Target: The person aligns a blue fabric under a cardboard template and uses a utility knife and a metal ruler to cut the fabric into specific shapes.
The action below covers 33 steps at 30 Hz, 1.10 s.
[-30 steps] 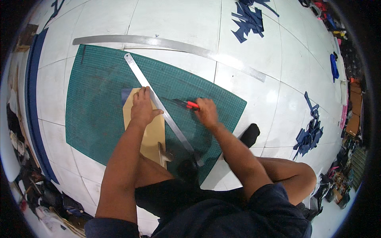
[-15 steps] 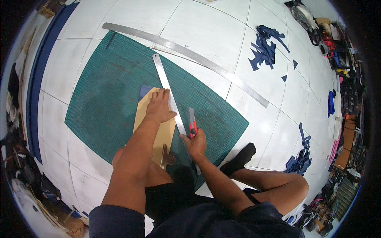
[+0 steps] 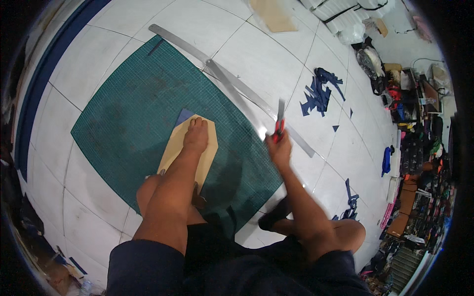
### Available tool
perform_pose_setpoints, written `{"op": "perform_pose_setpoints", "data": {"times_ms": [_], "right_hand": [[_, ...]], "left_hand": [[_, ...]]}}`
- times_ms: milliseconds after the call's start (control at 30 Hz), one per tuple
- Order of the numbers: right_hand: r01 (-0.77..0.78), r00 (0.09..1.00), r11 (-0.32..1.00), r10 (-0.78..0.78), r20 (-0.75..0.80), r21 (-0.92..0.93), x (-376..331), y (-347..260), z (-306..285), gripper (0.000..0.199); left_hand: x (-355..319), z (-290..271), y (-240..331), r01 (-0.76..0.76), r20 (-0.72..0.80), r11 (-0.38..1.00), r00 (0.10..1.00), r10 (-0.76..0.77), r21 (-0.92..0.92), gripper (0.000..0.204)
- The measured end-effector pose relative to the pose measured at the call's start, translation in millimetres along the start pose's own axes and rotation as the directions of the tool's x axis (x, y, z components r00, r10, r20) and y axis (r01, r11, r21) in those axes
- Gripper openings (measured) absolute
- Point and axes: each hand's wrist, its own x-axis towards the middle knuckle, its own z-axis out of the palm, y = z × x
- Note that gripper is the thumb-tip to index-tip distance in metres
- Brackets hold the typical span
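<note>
My left hand presses down on a tan board template with angled upper corners, fingers on its upper part. From beneath the board's top edge pokes dark blue fabric. A metal clip shows at its lower end, partly behind my forearm. Both lie on a green cutting mat. My right hand is closed round a red utility knife, its blade pointing away from me. The same hand grips the near end of a steel ruler, blurred and slanting across the mat's right edge.
A longer steel ruler lies on the white tiled floor beyond the mat. Blue fabric scraps are heaped at the right, with more scraps nearer me. Tan sheet material lies at the far edge. Crowded shelves line the right.
My right hand has swung right and away with the knife and ruler, off the template's side. My left hand stays on the template. The view has shifted.
</note>
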Motion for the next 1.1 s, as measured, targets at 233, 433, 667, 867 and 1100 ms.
{"op": "perform_pose_setpoints", "data": {"times_ms": [233,433,667,867,1100], "right_hand": [[0.262,0.918,0.922,-0.148,0.368,-0.284,156.5,-106.0,-135.8,0.051],[0.307,0.814,0.948,-0.217,0.538,-0.082,169.3,-91.8,-111.6,0.044],[0.263,0.653,0.95,-0.303,0.694,0.167,184.6,-34.1,1.5,0.039],[0.373,0.41,0.902,-0.371,0.834,0.218,204.5,-42.2,86.4,0.039],[0.461,0.071,0.802,-0.459,0.886,0.379,208.8,-76.5,158.0,0.037]], "left_hand": [[1.3,-16.9,11.3,0.032,-0.025,0.998,0.999,-0.03,0.057,0.036],[-6.2,-13.9,21.7,0.064,-0.098,0.993,0.994,-0.054,0.097,0.035],[-9.2,20.3,38.7,0.273,-0.246,0.921,0.906,-0.344,-0.278,0.036],[-4.4,44.7,20.2,0.351,-0.044,0.911,0.936,-0.351,0.214,0.042],[14.4,65.0,21.6,0.767,0.098,0.637,0.641,-0.761,-0.075,0.052]]}}
